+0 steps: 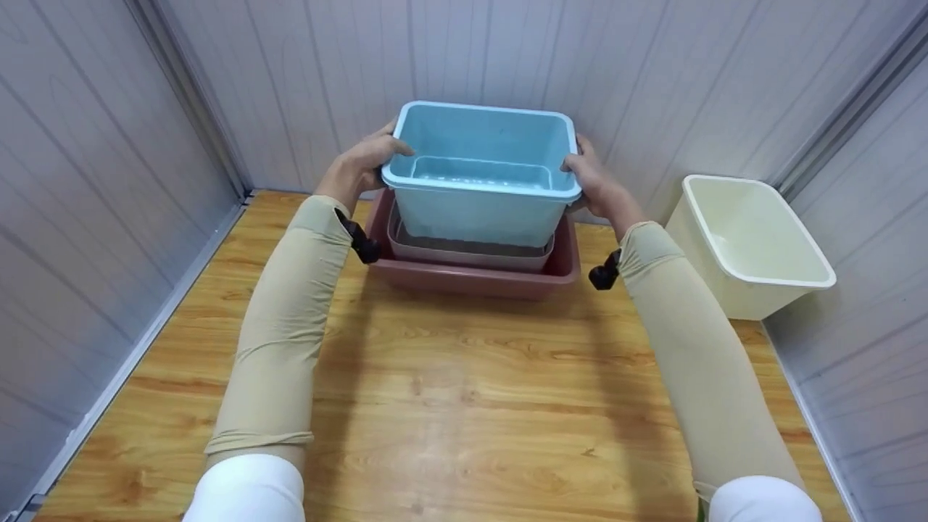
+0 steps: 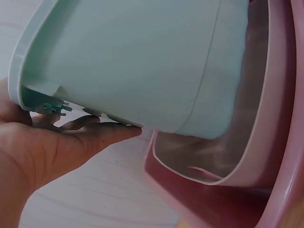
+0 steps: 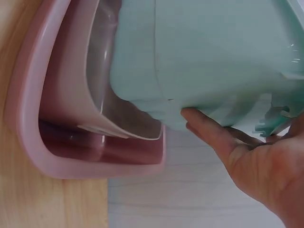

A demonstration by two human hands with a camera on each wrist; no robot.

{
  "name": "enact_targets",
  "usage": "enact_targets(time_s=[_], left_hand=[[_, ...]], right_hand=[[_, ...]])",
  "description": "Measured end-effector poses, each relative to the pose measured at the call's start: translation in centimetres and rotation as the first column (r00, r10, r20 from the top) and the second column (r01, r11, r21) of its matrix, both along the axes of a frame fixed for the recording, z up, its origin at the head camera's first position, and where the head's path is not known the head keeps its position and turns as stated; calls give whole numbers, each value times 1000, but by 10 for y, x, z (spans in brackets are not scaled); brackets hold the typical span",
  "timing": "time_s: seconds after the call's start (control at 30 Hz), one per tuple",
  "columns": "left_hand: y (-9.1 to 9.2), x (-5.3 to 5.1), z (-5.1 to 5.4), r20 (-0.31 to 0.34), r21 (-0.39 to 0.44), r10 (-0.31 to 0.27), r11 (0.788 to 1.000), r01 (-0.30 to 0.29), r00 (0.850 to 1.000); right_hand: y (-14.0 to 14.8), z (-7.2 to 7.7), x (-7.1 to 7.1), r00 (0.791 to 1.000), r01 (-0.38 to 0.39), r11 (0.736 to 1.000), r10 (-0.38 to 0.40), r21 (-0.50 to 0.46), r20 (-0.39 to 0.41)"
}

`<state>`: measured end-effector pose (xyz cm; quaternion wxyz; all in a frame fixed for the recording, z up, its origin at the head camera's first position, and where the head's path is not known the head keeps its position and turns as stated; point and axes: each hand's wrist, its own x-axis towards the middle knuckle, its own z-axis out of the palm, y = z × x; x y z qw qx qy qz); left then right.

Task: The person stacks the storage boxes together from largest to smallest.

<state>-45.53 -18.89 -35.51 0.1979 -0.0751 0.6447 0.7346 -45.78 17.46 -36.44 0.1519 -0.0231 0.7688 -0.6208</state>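
A light blue plastic bin [image 1: 475, 217] is held between both hands over a nest of two larger bins. At its left end my left hand [image 1: 366, 159] grips the rim, thumb over the edge and fingers along the outer wall. My right hand [image 1: 594, 177] holds the opposite end the same way. Below, the blue bin's base reaches into the mouth of a greyish-pink bin [image 1: 471, 255], which sits inside a dark pink tub [image 1: 471, 283]. In the left wrist view, the left fingers [image 2: 109, 133] lie along the blue wall. Whether the base touches the greyish-pink bin's floor is hidden.
A cream bin [image 1: 754, 232] stands upright on the right, near the right-hand wall. Grey-white panel walls [image 1: 478, 51] enclose the wood-grain floor [image 1: 464, 391] at the back and both sides. The dark pink tub is close to the back wall.
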Motion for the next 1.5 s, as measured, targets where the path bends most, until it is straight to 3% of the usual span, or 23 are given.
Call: enact_targets(time_s=[0.2, 0.3, 0.47, 0.67, 0.77, 0.93, 1.03, 1.1, 1.2, 1.27, 1.37, 1.5], left_hand=[[6, -7, -17, -46, 9, -49, 999, 49, 998], [8, -9, -24, -57, -7, -57, 998, 57, 997], [10, -8, -34, -56, -73, -75, 995, 71, 996], [15, 0, -36, -64, -213, -151, 968, 135, 986], [18, -3, -38, -114, -316, -184, 938, 140, 976], [15, -7, -48, -183, -485, -229, 867, 114, 956], [11, -3, -58, -191, -573, -238, 815, 88, 952], [9, 0, -67, -180, -634, -255, 769, 86, 950], [7, 3, -77, -148, -696, -286, 710, 105, 947], [7, 3, -81, -138, -710, -299, 695, 116, 944], [8, 3, -84, -164, -712, -315, 694, 109, 935], [9, 5, -88, -170, -711, -332, 693, 118, 928]], right_hand=[[3, -16, -4, 999, 20, 999, -18, 35, -49], [6, -22, -3, 994, 25, 992, -11, 123, -111], [10, -33, 0, 981, 0, 961, 53, 276, -186], [13, -43, 9, 982, -31, 939, 92, 342, -164], [14, -44, 12, 982, -37, 924, 105, 380, -159], [10, -48, 10, 975, -42, 878, 140, 478, -171], [4, -57, 7, 963, -39, 839, 176, 543, -203], [1, -65, 6, 957, -38, 813, 196, 581, -212], [-1, -75, 5, 960, -39, 798, 198, 602, -199], [0, -79, 5, 969, -38, 801, 175, 597, -174], [2, -82, 7, 975, -24, 816, 148, 578, -168], [8, -84, 10, 972, -27, 815, 158, 579, -177]])
